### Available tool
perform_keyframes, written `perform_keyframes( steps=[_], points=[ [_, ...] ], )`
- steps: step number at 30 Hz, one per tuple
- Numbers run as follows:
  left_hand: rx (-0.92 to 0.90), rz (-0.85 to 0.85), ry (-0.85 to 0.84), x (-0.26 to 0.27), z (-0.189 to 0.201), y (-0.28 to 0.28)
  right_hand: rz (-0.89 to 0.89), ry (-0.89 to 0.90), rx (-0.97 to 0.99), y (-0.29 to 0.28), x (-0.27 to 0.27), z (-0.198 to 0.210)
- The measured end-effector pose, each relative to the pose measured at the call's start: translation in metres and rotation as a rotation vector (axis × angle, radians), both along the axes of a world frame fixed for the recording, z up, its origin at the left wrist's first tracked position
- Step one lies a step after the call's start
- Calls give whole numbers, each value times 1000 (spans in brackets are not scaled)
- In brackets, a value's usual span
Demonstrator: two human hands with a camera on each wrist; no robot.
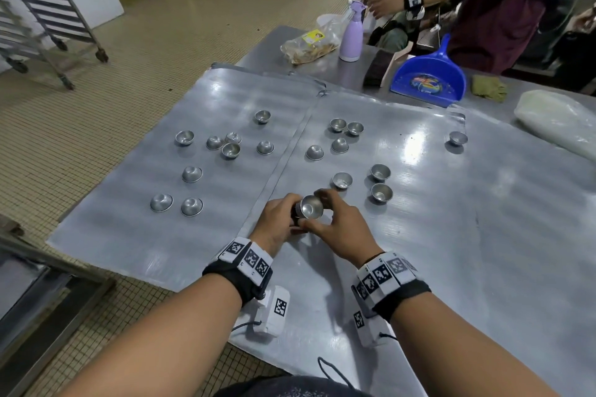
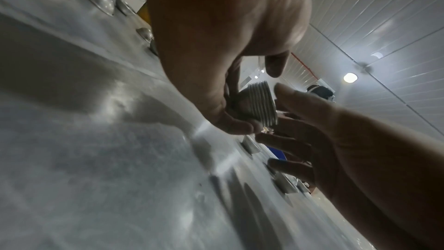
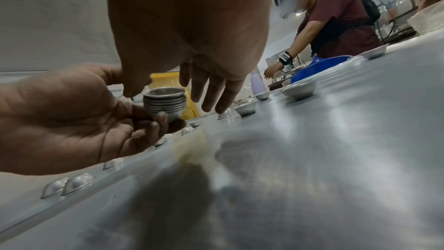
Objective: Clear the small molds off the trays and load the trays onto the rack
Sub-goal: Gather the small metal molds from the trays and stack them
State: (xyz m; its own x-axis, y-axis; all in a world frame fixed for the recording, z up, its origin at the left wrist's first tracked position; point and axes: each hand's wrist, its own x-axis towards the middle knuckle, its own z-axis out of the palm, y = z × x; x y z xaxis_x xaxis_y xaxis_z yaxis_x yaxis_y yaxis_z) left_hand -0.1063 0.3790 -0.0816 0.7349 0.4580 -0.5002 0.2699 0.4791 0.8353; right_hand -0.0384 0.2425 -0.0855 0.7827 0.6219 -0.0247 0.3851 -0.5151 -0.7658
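Two flat metal trays lie side by side on a steel table, the left tray (image 1: 135,229) and the right tray (image 1: 451,235). Several small round metal molds are scattered on both, such as a domed one (image 1: 192,174) on the left and an upright one (image 1: 381,193) on the right. My left hand (image 1: 280,219) grips a nested stack of molds (image 1: 310,208) (image 2: 260,104) (image 3: 165,104) just above the seam between the trays. My right hand (image 1: 335,222) hovers against the stack, fingers (image 3: 211,92) straight and spread, thumb near its rim. The wheeled rack (image 1: 42,10) stands on the floor at the far left.
A purple spray bottle (image 1: 351,35), a food bag (image 1: 309,45), a blue dustpan (image 1: 429,77), a green cloth (image 1: 488,89) and a white plastic bundle (image 1: 558,122) sit behind the trays. Another person (image 1: 500,3) works at the far right. A metal frame (image 1: 38,284) stands at lower left.
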Motion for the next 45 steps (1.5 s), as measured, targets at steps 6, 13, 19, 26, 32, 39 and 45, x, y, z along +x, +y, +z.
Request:
perform_keyframes(
  steps=[6,13,19,26,32,39,45],
  points=[
    [143,-24,57,5,-18,4,-195,-88,-100,-29,35,-5],
    [300,-92,87,9,-32,3,-363,-177,-396,-55,85,-16],
    [308,-116,70,12,-34,0,-292,-162,-458,-59,93,-22],
    [313,-137,58,15,-35,-2,-249,-166,-426,-51,80,-21],
    [328,-145,43,13,-34,-4,-205,-106,-400,-41,53,-18],
    [374,-140,41,8,-34,-3,-181,-23,-235,-35,16,-10],
    [363,-130,39,6,-31,-5,-141,-38,-35,-29,1,-3]
  ],
)
